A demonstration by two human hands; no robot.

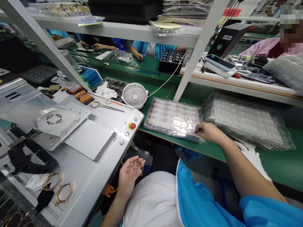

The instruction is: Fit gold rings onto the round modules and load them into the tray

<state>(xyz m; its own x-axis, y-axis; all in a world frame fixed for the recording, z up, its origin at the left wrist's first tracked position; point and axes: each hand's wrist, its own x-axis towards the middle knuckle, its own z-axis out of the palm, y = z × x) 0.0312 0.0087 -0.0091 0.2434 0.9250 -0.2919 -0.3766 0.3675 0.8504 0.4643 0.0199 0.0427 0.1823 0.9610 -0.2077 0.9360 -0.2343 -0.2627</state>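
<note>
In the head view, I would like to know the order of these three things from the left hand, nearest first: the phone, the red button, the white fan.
From the left hand:
1. Red button: just ahead.
2. White fan: farther ahead, beyond the button.
3. Phone: farthest, ahead and well to the right.

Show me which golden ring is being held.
The ring in the left hand; the other golden rings lie at lower left, with no hand on them.
</note>
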